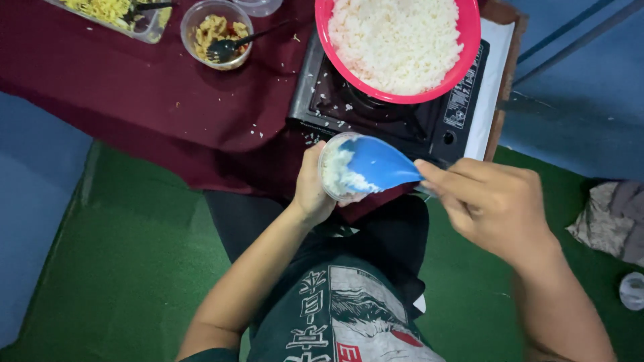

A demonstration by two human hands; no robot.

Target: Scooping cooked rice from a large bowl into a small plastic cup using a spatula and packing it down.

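Your left hand grips small clear plastic cup; right hand pinches blue plastic rice paddle, blade over cup mouth, handle pointing right.

Green floor mat, blue floor, maroon tablecloth

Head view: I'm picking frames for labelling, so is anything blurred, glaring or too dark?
Head view: the right hand and blue spoon look slightly soft; white rice in the pink bowl is nearly blown out; the black stove is dim.
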